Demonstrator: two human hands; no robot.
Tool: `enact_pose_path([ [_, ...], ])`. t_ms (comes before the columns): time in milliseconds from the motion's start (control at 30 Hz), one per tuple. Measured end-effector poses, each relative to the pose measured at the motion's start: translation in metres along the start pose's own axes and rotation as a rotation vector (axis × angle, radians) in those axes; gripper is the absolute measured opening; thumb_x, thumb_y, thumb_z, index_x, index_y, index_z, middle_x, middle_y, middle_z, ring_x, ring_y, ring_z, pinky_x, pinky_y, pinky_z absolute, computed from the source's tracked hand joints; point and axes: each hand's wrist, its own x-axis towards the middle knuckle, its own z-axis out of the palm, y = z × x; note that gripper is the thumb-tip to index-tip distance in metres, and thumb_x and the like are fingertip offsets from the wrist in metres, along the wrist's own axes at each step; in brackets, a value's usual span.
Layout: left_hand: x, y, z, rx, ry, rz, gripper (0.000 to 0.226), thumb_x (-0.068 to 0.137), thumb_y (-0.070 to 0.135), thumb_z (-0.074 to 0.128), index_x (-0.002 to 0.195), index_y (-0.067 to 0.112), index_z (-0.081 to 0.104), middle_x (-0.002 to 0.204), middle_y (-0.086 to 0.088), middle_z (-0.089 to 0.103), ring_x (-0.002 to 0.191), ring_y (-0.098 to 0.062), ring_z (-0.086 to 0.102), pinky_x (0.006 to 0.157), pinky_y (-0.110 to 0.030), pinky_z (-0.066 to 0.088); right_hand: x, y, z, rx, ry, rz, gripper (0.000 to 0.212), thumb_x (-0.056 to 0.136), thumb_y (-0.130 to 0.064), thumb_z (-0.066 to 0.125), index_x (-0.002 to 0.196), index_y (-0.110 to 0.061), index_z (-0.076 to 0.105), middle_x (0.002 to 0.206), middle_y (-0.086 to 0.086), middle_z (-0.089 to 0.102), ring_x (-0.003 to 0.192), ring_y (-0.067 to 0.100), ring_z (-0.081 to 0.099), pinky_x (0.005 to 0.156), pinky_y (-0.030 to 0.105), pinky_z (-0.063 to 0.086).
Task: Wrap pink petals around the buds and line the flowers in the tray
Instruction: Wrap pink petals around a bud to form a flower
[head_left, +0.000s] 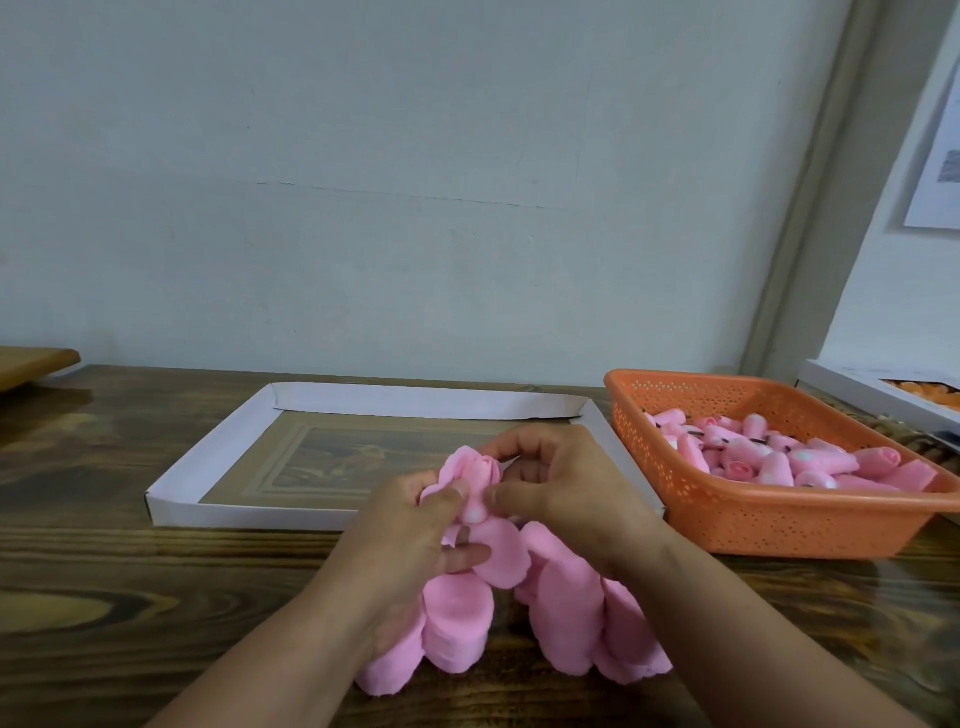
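Both hands (498, 499) pinch flower (470, 475) | bud (475, 513) mostly hidden | tray (218, 452) partly covered

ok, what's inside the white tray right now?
No finished flowers show in the white tray; only its wood-patterned floor. Its near right corner is hidden behind the left hand, the right hand and the flower they hold.

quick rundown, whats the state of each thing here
white tray: open, no flowers showing in it
orange basket: holds loose pink buds
flower: half wrapped, pinched by both hands
left hand: fingers curled on the flower
right hand: fingers curled on the flower
petal stack: loose on the table
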Motion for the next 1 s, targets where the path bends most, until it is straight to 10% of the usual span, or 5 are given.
enact_pose_path([
  [400, 0.0, 0.0003, 0.0042, -0.045, 0.035, -0.039, 0.021, 0.098, 0.012, 0.051, 0.095, 0.004, 0.07, 0.09, -0.014, 0.073, 0.074, -0.017, 0.072, 0.065, -0.029, 0.058, 0.0013, 0.0039, 0.0042, -0.403, 0.108, -0.214, 0.023, 0.075, 0.001, 0.068, 0.09, -0.015, 0.074, 0.071, -0.014, 0.053, 0.065, -0.001, 0.052, 0.059, 0.011, 0.039],
  [633, -0.0001, 0.0018, 0.0002, -0.021, 0.037, -0.024, 0.021, 0.097, 0.01, 0.051, 0.091, 0.005, 0.071, 0.093, -0.016, 0.073, 0.085, -0.023, 0.072, 0.074, -0.035, 0.06, -0.001, 0.0005, -0.001, -0.068, 0.02, -0.163, 0.029, 0.077, 0.013, 0.061, 0.085, -0.011, 0.074, 0.087, 0.018, 0.066, 0.077, 0.042, 0.06, 0.073, 0.052, 0.051],
  [833, -0.0028, 0.0015, 0.0019, -0.025, -0.015, -0.035, 0.023, 0.096, 0.015, 0.053, 0.087, 0.004, 0.072, 0.088, -0.012, 0.075, 0.082, -0.021, 0.073, 0.07, -0.032, 0.06, 0.0001, 0.0044, 0.0008, -0.2, 0.028, -0.206, 0.023, 0.076, 0.002, 0.071, 0.08, -0.021, 0.068, 0.079, -0.007, 0.062, 0.069, 0.009, 0.055, 0.064, 0.023, 0.046],
  [1000, -0.0032, 0.0043, 0.0026, -0.024, 0.029, -0.01, 0.016, 0.092, 0.018, 0.061, 0.105, 0.009, 0.064, 0.097, -0.013, 0.071, 0.08, -0.018, 0.073, 0.069, -0.034, 0.059, 0.0006, 0.0089, 0.0044, -0.288, 0.051, -0.214, 0.018, 0.079, -0.003, 0.068, 0.083, -0.02, 0.062, 0.074, -0.007, 0.06, 0.069, 0.007, 0.054, 0.066, 0.025, 0.046],
])
